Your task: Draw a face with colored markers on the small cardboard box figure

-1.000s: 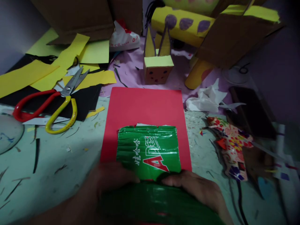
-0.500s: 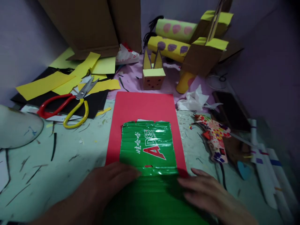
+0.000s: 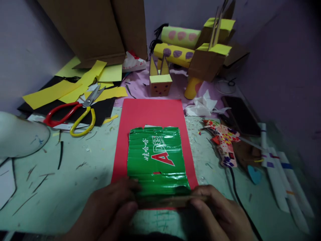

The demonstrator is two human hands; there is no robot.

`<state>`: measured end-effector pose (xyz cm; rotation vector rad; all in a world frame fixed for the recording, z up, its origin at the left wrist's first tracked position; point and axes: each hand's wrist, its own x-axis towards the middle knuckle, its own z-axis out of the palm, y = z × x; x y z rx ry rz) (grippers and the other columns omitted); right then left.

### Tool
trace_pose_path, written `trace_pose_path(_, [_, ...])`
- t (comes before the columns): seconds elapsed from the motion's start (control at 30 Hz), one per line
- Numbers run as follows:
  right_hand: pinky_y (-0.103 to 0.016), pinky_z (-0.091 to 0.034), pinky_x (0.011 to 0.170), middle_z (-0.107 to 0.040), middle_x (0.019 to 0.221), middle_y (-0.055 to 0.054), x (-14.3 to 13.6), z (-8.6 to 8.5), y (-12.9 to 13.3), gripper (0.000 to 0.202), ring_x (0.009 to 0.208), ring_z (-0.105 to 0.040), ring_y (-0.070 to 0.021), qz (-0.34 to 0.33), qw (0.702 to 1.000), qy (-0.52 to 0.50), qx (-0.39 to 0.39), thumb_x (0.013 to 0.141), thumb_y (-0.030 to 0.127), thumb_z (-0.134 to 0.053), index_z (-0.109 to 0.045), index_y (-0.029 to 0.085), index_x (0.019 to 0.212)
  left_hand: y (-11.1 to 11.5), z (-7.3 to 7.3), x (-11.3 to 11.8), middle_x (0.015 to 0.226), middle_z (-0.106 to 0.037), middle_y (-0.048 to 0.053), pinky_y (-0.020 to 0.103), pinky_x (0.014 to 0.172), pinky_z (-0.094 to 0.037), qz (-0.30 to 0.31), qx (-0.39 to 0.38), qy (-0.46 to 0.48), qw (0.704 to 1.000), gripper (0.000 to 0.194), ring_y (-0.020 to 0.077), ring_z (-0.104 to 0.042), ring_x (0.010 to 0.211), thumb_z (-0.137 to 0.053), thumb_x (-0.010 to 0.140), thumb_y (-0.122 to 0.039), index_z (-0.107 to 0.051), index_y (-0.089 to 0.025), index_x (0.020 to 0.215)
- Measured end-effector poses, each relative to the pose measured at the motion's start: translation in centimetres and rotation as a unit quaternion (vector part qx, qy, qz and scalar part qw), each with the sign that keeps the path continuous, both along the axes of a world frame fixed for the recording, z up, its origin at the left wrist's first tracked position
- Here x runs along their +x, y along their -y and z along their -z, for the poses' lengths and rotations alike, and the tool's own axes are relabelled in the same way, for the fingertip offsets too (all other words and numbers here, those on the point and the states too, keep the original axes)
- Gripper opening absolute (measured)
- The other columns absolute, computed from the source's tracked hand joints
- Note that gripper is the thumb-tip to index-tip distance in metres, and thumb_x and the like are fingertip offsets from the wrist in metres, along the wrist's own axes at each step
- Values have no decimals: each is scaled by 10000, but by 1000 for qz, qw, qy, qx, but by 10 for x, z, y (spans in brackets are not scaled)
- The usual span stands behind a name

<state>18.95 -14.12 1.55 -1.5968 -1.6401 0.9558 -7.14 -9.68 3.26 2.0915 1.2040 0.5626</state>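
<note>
A piece of green printed cardboard with white and red lettering lies on a sheet of red paper. Its near part stands up, so its brown edge faces me. My left hand grips that raised part at the left, with the thumb on the near side. At the right end, my right hand pinches the same part between thumb and fingers. Both hands are closed and slightly blurred. Several fingertips are hidden behind the cardboard.
Scissors with red and yellow handles lie open on black and yellow paper at the left, behind a white container. At the back stand a cardboard box face with ears and spotted yellow tubes. A phone and markers are at the right.
The near part of the cardboard, flat toward me before, is now raised on edge. My hands have closed on its two sides. The view has shifted slightly.
</note>
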Motion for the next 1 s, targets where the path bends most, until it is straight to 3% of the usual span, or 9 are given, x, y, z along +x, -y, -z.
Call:
trace_pose_path(0.13, [-196,-460,422,-639,561,42,-13,7,-6,260,466,-595,-133,101,991,-33,-82,943,467,-551,-684,244,934,-6,0,5,660,-698,-43,173,454,-516,-38,-60,-10,997,338,128,-647,529,-426,993,-339,-622,-242,735])
trace_pose_path(0.27, [-207,-447,405,-634,569,31,-21,13,-9,314,475,-576,-140,154,981,-44,-108,889,525,-609,-703,234,957,-2,12,7,723,-720,-54,156,493,-533,-99,-7,-22,995,147,120,-682,572,-510,961,-303,-624,-256,881])
trace_pose_path(0.37, [-202,-521,462,-676,649,14,-17,14,-12,204,545,-642,-140,114,991,-31,-62,907,418,-629,-687,229,858,1,20,7,859,-750,-39,163,565,-572,-121,53,-25,991,78,125,-715,646,-555,928,-241,-609,-277,971])
trace_pose_path(0.5, [-251,-634,745,-747,1014,-67,-4,16,-13,73,894,-749,-177,20,992,59,113,918,218,-634,-705,221,938,-5,20,3,944,-749,-8,186,604,-599,-39,100,-17,994,109,139,-731,697,-512,966,-249,-615,-275,940])
trace_pose_path(0.57, [-273,-644,785,-733,1111,-105,1,14,-12,138,950,-752,-195,-20,977,120,176,927,233,-636,-691,199,1048,-8,18,-3,1020,-749,19,195,626,-610,2,119,-24,993,130,149,-741,746,-495,985,-282,-616,-272,1034])
trace_pose_path(0.73, [-307,-665,629,-758,1041,-130,7,8,-11,408,846,-760,-238,-124,939,236,215,941,478,-600,-642,145,1174,-6,15,-16,1143,-725,92,266,730,-640,79,168,-93,978,329,209,-740,886,-467,1001,-394,-556,-226,1270])
trace_pose_path(1.0, [-312,-650,554,-774,882,-88,6,6,-15,361,793,-726,-238,-150,917,277,244,947,453,-578,-654,137,1103,-10,13,-11,1203,-634,134,328,826,-622,117,171,-118,971,254,254,-647,1060,-460,993,-260,-534,-193,1226])
